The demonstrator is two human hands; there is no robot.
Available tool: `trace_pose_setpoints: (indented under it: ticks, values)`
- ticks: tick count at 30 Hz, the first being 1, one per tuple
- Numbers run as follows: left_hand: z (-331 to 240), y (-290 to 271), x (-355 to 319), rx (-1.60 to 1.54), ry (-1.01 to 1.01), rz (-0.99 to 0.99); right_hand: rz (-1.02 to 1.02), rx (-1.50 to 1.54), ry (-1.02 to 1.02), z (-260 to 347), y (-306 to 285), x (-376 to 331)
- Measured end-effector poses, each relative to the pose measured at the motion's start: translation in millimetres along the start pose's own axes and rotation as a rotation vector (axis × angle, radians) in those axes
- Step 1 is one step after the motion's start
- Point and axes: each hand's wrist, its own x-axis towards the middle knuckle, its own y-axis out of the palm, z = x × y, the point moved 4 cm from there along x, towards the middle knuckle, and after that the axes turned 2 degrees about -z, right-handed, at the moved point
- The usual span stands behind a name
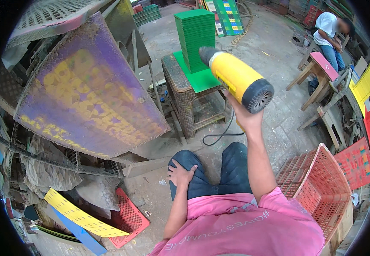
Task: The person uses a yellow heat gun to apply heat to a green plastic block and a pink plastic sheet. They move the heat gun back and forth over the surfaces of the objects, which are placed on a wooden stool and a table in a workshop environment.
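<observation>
My right hand (245, 114) is raised and grips the handle of a yellow heat gun (236, 77) with a dark nozzle pointing up and left; its black cord (219, 135) trails to the floor. My left hand (180, 174) rests flat on my left knee, holding nothing. In front of my knees stands a brown woven stool (185, 96) carrying a tall stack of green plastic sheets (195, 38) on a flat green sheet (200, 77). To the left a large tilted purple panel (87, 94) with worn yellow marks leans over clutter.
A red plastic crate (317, 183) stands at my right side. A yellow perforated strip (80, 215), a blue strip and a red grid (127, 217) lie lower left. Another person (330, 36) sits at the far right by a wooden stool with a pink top (323, 66). Coloured panels (366, 85) lean at right.
</observation>
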Motion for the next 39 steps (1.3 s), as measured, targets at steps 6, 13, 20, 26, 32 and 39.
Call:
trace_pose_setpoints:
  ticks: [6,13,20,26,32,39]
  values:
    - [-4,-2,-4,-0.003,0.005,0.006,0.035,-0.049,0.096,-31,-18,-29]
    - [-5,-1,-5,-0.007,-0.003,0.023,0.010,-0.117,0.200,-25,-32,-19]
    - [-5,-1,-7,0.013,0.003,0.001,-0.119,-0.120,0.087,2,-43,21]
    - [-6,-6,-10,0.033,-0.003,-0.023,-0.188,-0.109,-0.055,39,-43,38]
    - [-4,-6,-10,0.039,-0.001,-0.030,-0.169,-0.070,-0.032,41,-42,40]
    - [-6,-2,-9,0.033,0.019,-0.017,-0.081,-0.028,0.159,4,-43,31]
